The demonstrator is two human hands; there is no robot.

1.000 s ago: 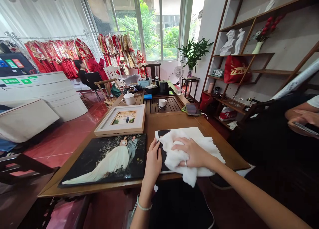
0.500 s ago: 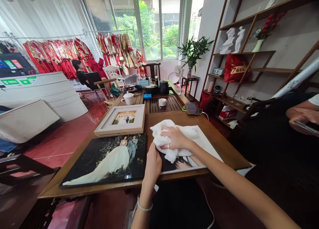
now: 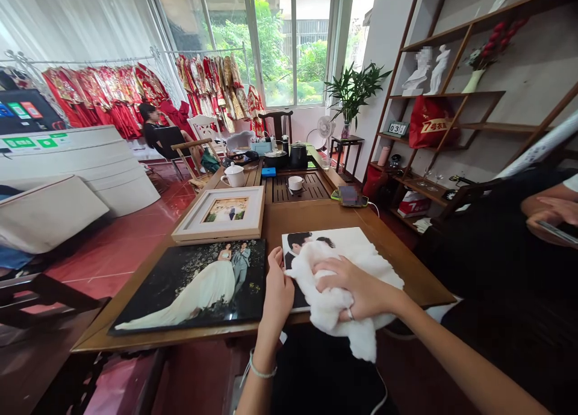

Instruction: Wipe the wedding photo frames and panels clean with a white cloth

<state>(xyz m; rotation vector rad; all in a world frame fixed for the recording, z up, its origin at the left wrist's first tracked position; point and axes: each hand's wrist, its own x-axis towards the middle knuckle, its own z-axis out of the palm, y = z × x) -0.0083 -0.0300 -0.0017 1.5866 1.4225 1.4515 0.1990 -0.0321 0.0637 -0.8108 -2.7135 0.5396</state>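
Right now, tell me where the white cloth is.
In the head view, the white cloth is right of centre, bunched under the right hand on the photo panel, its lower end hanging past the table's near edge.

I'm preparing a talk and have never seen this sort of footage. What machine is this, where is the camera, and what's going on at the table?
There is no machine: you see a person's own two bare hands. One camera, worn on that person's head, looks forward and down, so the arms enter from the bottom.

The right hand holds a bunched white cloth against a photo panel on the table. The left hand is at the panel's left edge.

To the left lies a dark wedding photo, with a framed photo behind it. Farther back stands a lidded cup.

The hands at the far right belong to someone else.
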